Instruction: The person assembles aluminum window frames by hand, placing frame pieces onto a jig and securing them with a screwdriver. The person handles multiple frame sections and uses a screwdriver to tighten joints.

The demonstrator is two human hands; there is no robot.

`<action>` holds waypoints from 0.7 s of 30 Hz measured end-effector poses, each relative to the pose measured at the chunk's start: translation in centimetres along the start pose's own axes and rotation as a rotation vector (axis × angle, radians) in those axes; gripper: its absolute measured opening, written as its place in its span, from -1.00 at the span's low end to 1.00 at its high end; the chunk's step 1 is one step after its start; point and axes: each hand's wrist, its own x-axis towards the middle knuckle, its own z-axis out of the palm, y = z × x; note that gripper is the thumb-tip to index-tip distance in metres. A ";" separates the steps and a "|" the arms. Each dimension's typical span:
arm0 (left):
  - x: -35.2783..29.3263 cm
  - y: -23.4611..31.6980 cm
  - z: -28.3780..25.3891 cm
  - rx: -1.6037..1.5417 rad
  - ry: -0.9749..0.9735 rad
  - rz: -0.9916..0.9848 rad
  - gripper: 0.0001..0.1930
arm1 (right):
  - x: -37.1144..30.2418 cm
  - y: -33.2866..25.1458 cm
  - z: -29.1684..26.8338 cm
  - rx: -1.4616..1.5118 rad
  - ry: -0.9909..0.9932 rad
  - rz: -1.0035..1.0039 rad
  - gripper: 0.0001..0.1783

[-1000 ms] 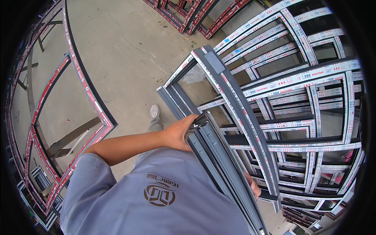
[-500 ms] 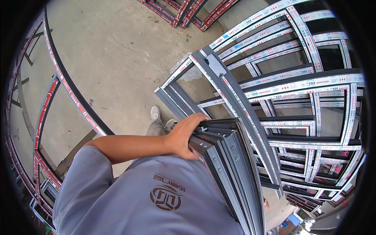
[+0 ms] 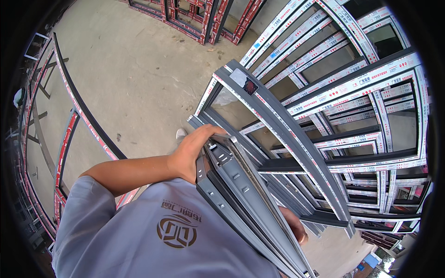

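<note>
Against my body I carry a grey metal-framed window sash [image 3: 241,185], seen mostly edge-on, with slots and small fittings along its grooved edge. Whether it is one sash or more pressed together, I cannot tell. My left hand [image 3: 187,150] is wrapped over its upper left end, the fingers reaching round the far face. On the other side, lower right, the curled fingers of my right hand [image 3: 293,224] grip it; the rest of that hand is hidden behind the sash. Just beyond stands a large dark grey window frame [image 3: 296,143] with printed protective tape.
More taped window frames [image 3: 357,106] stand close together on the right. Red-taped frames [image 3: 194,32] stand at the far side, and a long curved-looking frame [image 3: 76,97] runs along my left. A flat, phone-like thing [image 3: 244,81] lies on the near frame's corner.
The sash's upper end has swung left and my left hand has moved left with it. My right hand's fingers show more now. The surrounding view has shifted and turned.
</note>
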 end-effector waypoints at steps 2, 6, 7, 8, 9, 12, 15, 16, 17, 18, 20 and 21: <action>0.2 -0.3 -1.2 -0.001 -0.009 -0.030 -0.26 | 0.7 -0.9 1.0 0.008 -0.039 -0.004 0.22; 0.9 -2.3 -4.7 -0.086 -0.018 -0.136 -0.22 | 3.4 -0.7 5.4 0.137 0.095 -0.138 0.17; 1.1 -3.0 -5.8 -0.170 0.002 -0.160 -0.20 | 4.3 -0.8 6.9 0.144 0.090 -0.180 0.16; 1.3 -3.7 -7.3 -0.143 -0.007 -0.150 -0.18 | 5.0 -1.4 8.3 0.140 0.180 -0.099 0.16; 1.6 -4.4 -8.8 -0.126 -0.009 -0.156 -0.18 | 5.8 -2.1 9.9 0.143 0.209 -0.082 0.16; 3.1 -7.0 -14.0 -0.301 0.008 -0.197 -0.18 | 8.9 -4.3 15.2 0.118 0.147 -0.017 0.15; 5.0 -9.2 -20.3 -0.374 -0.044 -0.458 -0.42 | 11.8 -6.2 20.6 0.133 0.194 -0.011 0.12; 6.3 -10.0 -22.5 -0.265 -0.125 -0.351 -0.47 | 12.9 -6.5 22.3 0.173 0.163 -0.016 0.12; 6.8 -9.9 -24.0 -0.308 -0.085 -0.372 -0.48 | 13.9 -6.9 23.7 0.219 0.121 -0.017 0.11; 7.1 -9.6 -25.5 -0.407 0.006 -0.423 -0.49 | 15.1 -7.1 24.9 0.269 0.076 -0.021 0.11; 8.4 -9.0 -28.5 -0.395 -0.010 -0.398 -0.49 | 17.0 -7.6 27.1 0.337 0.018 -0.001 0.13; 9.5 -8.9 -29.6 -0.440 -0.008 -0.395 -0.48 | 17.6 -8.0 28.0 0.362 -0.001 0.015 0.14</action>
